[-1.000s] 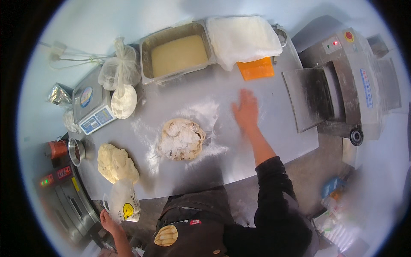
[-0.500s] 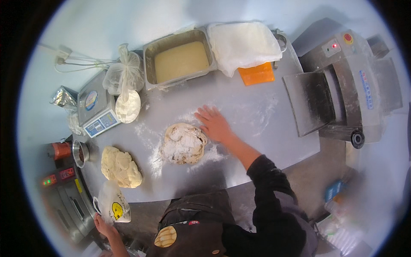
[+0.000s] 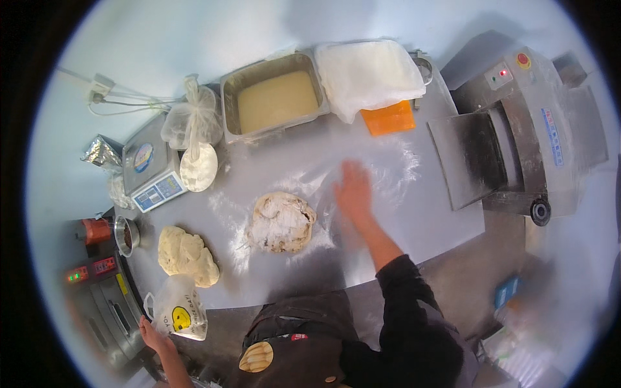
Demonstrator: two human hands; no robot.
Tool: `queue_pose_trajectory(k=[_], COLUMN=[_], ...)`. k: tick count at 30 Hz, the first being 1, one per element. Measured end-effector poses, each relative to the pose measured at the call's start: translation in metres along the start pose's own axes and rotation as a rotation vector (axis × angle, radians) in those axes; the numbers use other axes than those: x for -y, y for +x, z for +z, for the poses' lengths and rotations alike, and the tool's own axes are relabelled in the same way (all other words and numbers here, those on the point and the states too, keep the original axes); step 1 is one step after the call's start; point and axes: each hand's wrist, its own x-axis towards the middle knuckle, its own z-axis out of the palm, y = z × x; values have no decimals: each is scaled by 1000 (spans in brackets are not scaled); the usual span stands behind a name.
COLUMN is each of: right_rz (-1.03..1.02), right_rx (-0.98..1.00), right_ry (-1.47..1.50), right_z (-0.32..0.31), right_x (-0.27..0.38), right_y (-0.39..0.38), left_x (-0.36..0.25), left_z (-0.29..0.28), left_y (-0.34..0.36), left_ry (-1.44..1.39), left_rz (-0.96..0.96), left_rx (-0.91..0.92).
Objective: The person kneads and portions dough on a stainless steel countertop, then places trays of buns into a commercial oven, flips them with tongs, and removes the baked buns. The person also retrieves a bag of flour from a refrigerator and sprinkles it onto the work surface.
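Note:
On the steel worktable, a round, flour-dusted dough (image 3: 281, 223) with dark bits showing at its edges lies in scattered flour. My right hand (image 3: 354, 187) is just to the right of it, open and flat over the floured tabletop, blurred by motion and holding nothing. At the lower left, my left hand (image 3: 152, 334) hangs beside a white plastic bag (image 3: 182, 313) with a yellow printed figure, which lies over the table's edge. The left fingers look extended, with nothing visible in them. A lumpy pale dough (image 3: 187, 255) sits just beyond the bag.
At the back stand a metal tub (image 3: 275, 97) of pale dough, a white cloth (image 3: 369, 74) and an orange scraper (image 3: 388, 118). A scale (image 3: 152, 171), a flour bag (image 3: 198, 168) and a small metal bowl (image 3: 127, 234) are left. A dough-rolling machine (image 3: 517, 129) is right.
My right hand has swept to the right, away from the dough's upper right side, and flour there is smeared. My left hand stays by the bag. The view has shifted slightly.

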Motion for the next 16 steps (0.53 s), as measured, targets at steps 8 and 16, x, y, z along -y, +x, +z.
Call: queue_pose_trajectory(k=[8, 16], right_rz=[-54, -103], right_rx=[26, 159], right_ry=[-37, 456], right_z=[3, -24], right_x=[26, 97], right_y=[-86, 0], left_x=[12, 3], left_z=[-11, -7], left_y=[22, 87], left_ry=[-117, -143], left_rz=[-15, 35], left_rx=[-25, -206])
